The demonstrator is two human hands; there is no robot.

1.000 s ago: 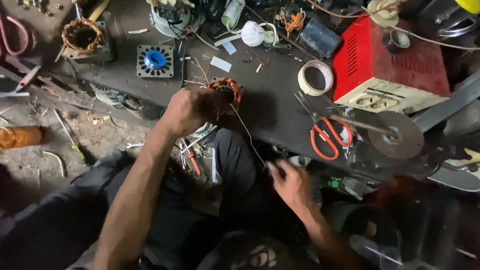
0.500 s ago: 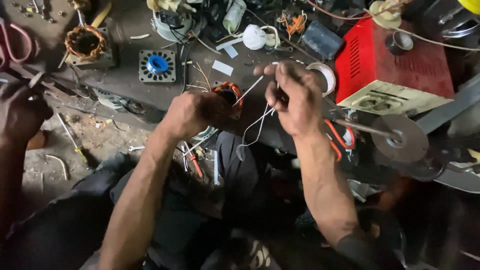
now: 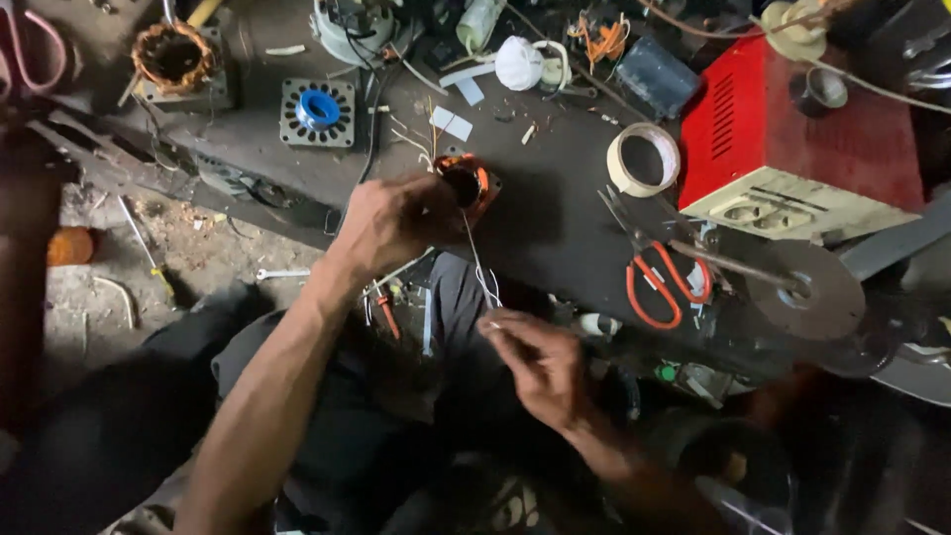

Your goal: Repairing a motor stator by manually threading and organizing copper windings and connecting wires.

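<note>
Observer A: Stator (image 3: 466,183), small, wound in orange, sits on the dark bench (image 3: 555,213), near its front edge. Left hand (image 3: 391,220) is closed around the stator's near side, fingers curled, apparently to keep it from turning or sliding.

Observer B: And the right hand (image 3: 535,362)?

Observer A: Well in front of the stator, below the bench edge. Thumb and fingertips are pressed together, pinching a thin white thread (image 3: 477,263) that runs straight up to the stator. The straight line suggests tension, likely the reason one hand braces while the other draws.

Observer B: Items around the stator?

Observer A: To its right, a roll of tape (image 3: 644,159) lies flat; further right stands a red metal box (image 3: 802,129). Right and slightly nearer than the stator, red-handled scissors (image 3: 659,287) rest by the bench edge. To its left, a square lamination stack with a blue centre (image 3: 317,111); further left, a copper-wound stator (image 3: 178,57). Behind it, a white mask (image 3: 520,61).

Observer B: Any slack in the thread?

Observer A: A small loop near the right hand's fingers; otherwise I cannot tell.
</note>
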